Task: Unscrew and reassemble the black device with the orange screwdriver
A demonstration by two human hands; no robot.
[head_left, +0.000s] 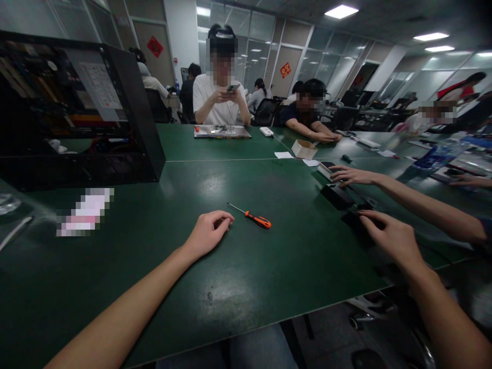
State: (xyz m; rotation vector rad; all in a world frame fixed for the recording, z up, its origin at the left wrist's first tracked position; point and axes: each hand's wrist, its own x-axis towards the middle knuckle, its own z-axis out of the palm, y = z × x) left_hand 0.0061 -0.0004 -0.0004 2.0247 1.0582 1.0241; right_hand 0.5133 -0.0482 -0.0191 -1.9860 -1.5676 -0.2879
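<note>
My left hand rests on the green table, fingers loosely curled together, with nothing visible in them. Just beyond its fingertips lies a screwdriver with an orange and black handle, its thin shaft pointing away to the left. On the right, my right hand is closed at the edge of dark items; what its fingers grip is too dark to make out. Close to it stands a small black box. A co-worker's hand reaches in from the right above that box.
A black computer case with its side open stands at left. At the back are a flat panel with small parts, a white power strip and a small open box. A seated person holds a phone opposite.
</note>
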